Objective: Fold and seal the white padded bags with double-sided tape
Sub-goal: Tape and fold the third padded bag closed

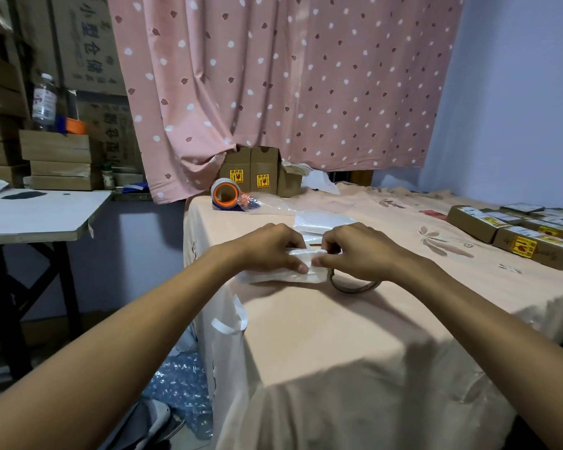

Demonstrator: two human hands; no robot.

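A white padded bag [283, 277] lies folded on the peach tablecloth near the table's left edge. My left hand [270, 246] grips its left part, thumb in front and fingers over the fold. My right hand [355, 250] pinches the bag's right end, thumb tip meeting the left thumb. A roll of double-sided tape [355, 285] lies flat just under my right wrist, partly hidden. More white padded bags [319, 219] lie flat behind my hands. A loose white tape backing strip [231, 323] curls at the table's left edge.
An orange-cored tape roll [225, 193] and a clear plastic bag [264, 204] sit at the back left, with brown cartons [257, 176] behind. Labelled brown boxes [517, 232] fill the right side. A second table [39, 212] stands to the left; bubble wrap [182, 381] lies on the floor.
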